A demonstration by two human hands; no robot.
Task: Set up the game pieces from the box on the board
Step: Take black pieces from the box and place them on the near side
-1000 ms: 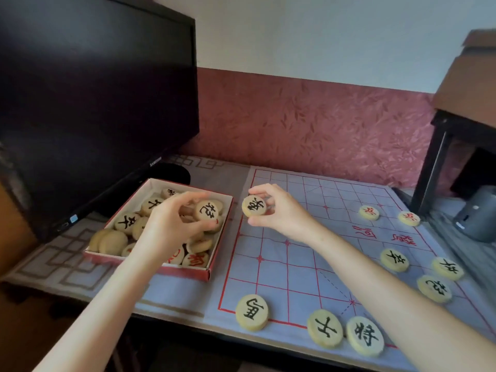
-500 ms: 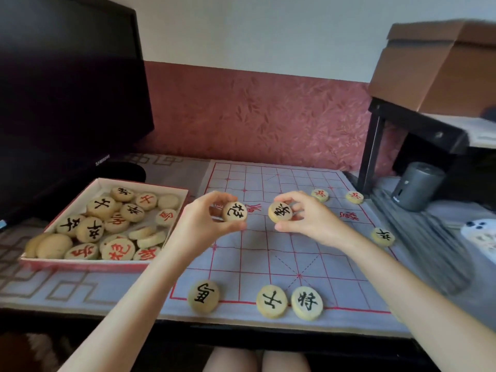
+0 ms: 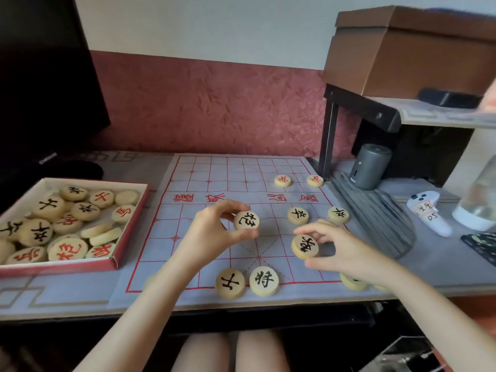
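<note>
A cloth board (image 3: 188, 216) with a red grid lies on the desk. My left hand (image 3: 212, 232) pinches a round wooden piece with a black character (image 3: 246, 220) above the board's middle. My right hand (image 3: 338, 248) pinches another black-marked piece (image 3: 305, 247) low over the near right part of the grid. Two black pieces (image 3: 230, 283) (image 3: 264, 281) lie on the near edge line, and another (image 3: 353, 281) is partly hidden under my right wrist. Further pieces (image 3: 298, 216) (image 3: 338, 214) (image 3: 283, 180) (image 3: 315, 180) sit on the right side. The red-rimmed box (image 3: 128, 232) at the left holds several pieces.
A dark monitor (image 3: 40, 89) stands behind the box. At the right, a black shelf frame (image 3: 330, 130) carries a brown cardboard box (image 3: 410, 55). A grey cylinder (image 3: 370, 166), a white remote (image 3: 428, 213) and a glass object (image 3: 480, 200) stand right of the board.
Both hands carried their pieces away from the box and over the board. The right hand moved down toward the near right; the view swung right.
</note>
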